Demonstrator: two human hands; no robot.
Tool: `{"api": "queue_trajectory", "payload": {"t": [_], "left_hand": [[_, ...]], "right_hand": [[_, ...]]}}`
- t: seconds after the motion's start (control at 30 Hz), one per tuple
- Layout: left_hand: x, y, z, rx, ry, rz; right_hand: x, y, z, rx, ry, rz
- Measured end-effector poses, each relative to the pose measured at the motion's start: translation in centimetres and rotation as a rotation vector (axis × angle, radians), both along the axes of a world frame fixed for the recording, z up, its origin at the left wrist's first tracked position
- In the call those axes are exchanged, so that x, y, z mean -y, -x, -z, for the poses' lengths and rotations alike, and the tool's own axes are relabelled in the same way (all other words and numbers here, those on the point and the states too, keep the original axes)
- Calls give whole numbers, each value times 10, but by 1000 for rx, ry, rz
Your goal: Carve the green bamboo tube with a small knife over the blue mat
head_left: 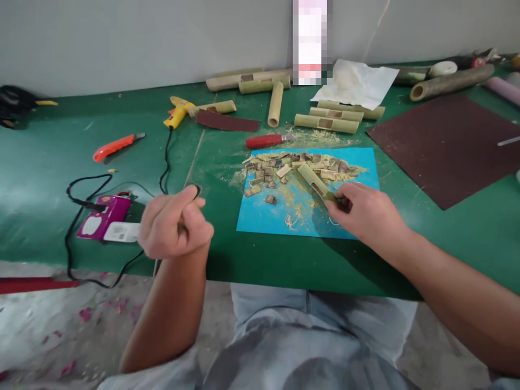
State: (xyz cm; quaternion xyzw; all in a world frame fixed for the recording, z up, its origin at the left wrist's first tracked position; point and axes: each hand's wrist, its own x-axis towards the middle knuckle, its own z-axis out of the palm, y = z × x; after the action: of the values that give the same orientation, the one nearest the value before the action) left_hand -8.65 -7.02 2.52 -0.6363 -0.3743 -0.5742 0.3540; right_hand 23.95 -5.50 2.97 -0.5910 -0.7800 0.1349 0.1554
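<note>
My right hand [361, 208] grips the near end of a short green bamboo tube [312, 180] with a slot cut in its side. The tube slants over a blue sheet [260, 219]. Bamboo chips [284, 170] and pale shavings lie heaped along the far part of the sheet. Raised above the table at the left, my left hand [176, 222] is closed, thumb against curled fingers. A small dark edge shows at its fingertips; I cannot make out what it is. Just beyond the sheet lies a red-handled knife [266, 141].
Several cut bamboo tubes [327, 123] lie at the back, near a white paper [353, 84]. Brown sandpaper [447, 151] covers the right side. To the left are an orange utility knife [116, 147], a yellow glue gun [179, 111] and a purple power strip [108, 214] with black cords.
</note>
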Motion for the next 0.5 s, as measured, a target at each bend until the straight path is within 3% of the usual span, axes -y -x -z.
{"api": "queue_trajectory", "payload": {"t": [0.13, 0.23, 0.33, 0.4, 0.5], "left_hand": [[43, 19, 13, -54, 95, -104], [52, 19, 3, -30, 228, -92], [30, -5, -22, -24, 479, 2], [8, -33, -34, -80, 680, 138], [-19, -78, -30, -141, 932, 319]], "right_hand": [[1, 1, -2, 11, 11, -2], [1, 1, -1, 20, 3, -3], [0, 0, 0, 22, -3, -6], [0, 0, 0, 14, -2, -17], [-1, 0, -1, 4, 18, -16]]}}
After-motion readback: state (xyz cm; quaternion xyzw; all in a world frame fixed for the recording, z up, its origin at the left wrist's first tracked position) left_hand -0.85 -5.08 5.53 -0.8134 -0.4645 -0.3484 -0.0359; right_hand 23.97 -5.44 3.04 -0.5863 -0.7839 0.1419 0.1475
